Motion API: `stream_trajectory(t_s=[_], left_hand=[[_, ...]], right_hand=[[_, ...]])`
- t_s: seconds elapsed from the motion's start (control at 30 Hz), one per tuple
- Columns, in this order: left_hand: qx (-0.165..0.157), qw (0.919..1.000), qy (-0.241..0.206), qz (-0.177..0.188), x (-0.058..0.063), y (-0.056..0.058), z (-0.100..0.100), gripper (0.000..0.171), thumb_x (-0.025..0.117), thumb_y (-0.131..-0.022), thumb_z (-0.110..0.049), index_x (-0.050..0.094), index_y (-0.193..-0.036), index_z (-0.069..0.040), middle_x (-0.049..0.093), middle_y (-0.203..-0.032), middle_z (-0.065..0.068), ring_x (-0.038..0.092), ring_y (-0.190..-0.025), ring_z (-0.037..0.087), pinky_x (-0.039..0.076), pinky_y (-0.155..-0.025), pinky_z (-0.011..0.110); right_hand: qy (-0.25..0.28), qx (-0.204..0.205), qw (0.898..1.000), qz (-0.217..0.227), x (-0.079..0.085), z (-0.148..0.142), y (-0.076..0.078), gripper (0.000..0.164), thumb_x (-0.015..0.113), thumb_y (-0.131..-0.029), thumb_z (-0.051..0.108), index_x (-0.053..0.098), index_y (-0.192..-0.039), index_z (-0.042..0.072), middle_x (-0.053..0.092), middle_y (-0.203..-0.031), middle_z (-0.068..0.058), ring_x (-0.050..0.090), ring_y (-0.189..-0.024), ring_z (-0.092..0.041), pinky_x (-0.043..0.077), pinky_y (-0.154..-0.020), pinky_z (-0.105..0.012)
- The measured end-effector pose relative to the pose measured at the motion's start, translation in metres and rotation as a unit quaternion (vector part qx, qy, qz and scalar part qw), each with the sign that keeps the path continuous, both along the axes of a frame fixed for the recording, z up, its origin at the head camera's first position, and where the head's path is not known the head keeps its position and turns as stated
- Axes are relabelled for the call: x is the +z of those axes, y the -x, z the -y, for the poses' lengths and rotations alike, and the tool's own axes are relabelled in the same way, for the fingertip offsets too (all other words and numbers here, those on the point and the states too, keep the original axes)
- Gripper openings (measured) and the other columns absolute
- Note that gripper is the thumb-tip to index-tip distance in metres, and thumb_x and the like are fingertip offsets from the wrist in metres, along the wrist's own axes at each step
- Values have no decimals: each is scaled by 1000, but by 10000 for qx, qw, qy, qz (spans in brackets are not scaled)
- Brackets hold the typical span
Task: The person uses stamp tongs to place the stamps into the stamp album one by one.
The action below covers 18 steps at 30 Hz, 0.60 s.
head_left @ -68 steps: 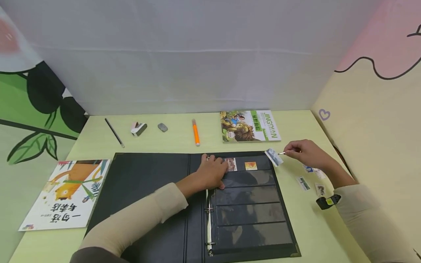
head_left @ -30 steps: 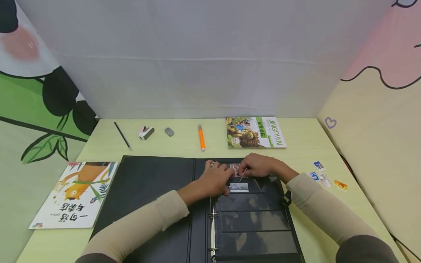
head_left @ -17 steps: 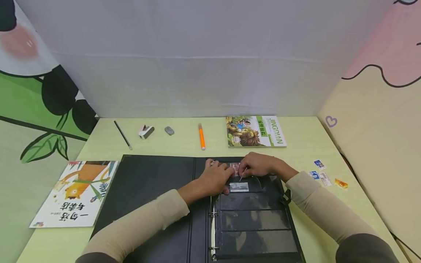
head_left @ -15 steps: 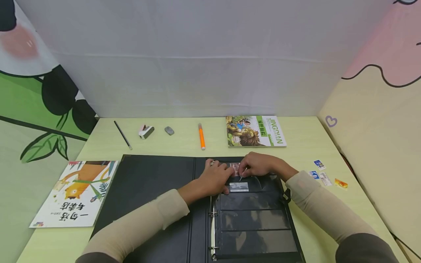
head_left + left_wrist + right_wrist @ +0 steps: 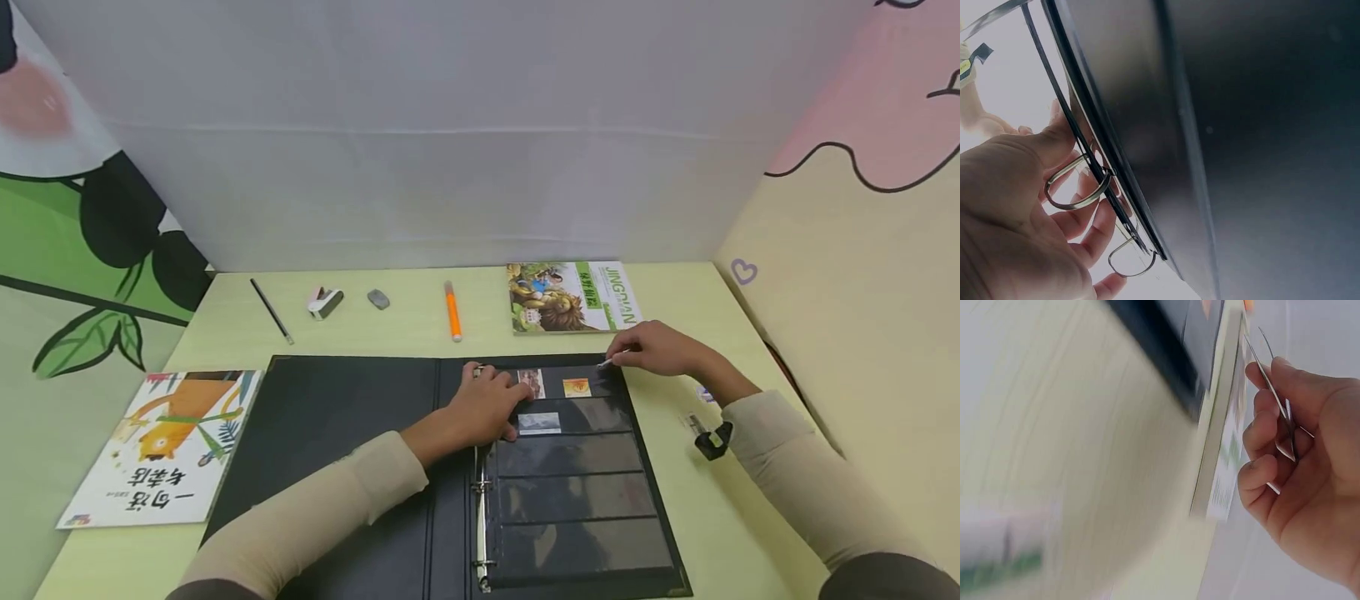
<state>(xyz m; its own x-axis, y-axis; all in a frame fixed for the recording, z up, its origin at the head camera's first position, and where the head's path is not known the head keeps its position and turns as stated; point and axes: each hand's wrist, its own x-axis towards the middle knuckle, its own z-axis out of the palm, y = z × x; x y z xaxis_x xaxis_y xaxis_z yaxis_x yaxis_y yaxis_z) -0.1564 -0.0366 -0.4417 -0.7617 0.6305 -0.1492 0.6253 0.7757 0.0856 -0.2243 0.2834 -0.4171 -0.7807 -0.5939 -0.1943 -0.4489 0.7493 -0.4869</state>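
Binder [image 5: 450,517] on table [image 5: 408,325] before grey wall [image 5: 420,183]

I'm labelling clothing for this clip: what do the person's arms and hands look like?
The left hand and right hand are ungloved. Both sleeves are beige, turning dark grey-brown higher up. A black strap-like device at the right wrist carries a yellow-green patch.

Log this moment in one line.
left hand: on stamp album; right hand: grips tweezers, tips apart; top row: two stamps showing; second row: one
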Motion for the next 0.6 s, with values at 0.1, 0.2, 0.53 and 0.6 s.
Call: stream_trajectory(t_s=[0.1,0.2,0.53,0.6], left_hand=[[-11,10000,33,21,-2,1,1,60,72,-79,-47,51,-134,-36,60,-116,1,51,-111,27,28,-104,59],[-41,10000,49,-9,-3,1,1,61,72,-79,-48,50,-135,-36,60,-116,1,51,-112,27,28,-104,59],[-86,9999,60,-73,-1,0,2,60,70,-80,-49,50,-135,-36,60,-117,1,51,-112,27,28,-104,58],[-82,10000,30,-40,-1,0,2,60,70,-80,-49,50,-135,-36,60,-116,1,51,-111,27,28,-104,59]], right_hand=[[-34,-380,9992,77,-1,-26,-4,18,57,-96,24,72,-103,16,72,-98,0,55,-74,-7,45,-68,-28],[-103,-668,9975,186,-1,-51,-11,19,56,-97,25,71,-104,17,72,-99,-1,55,-74,-7,45,-68,-26],[-394,-1404,9885,409,-3,-123,-37,23,56,-96,29,71,-104,13,70,-96,-3,55,-79,-10,43,-67,-24],[-554,-1553,9854,434,-6,-135,-41,25,57,-95,32,71,-104,14,70,-98,-2,53,-80,-9,43,-68,-24]])
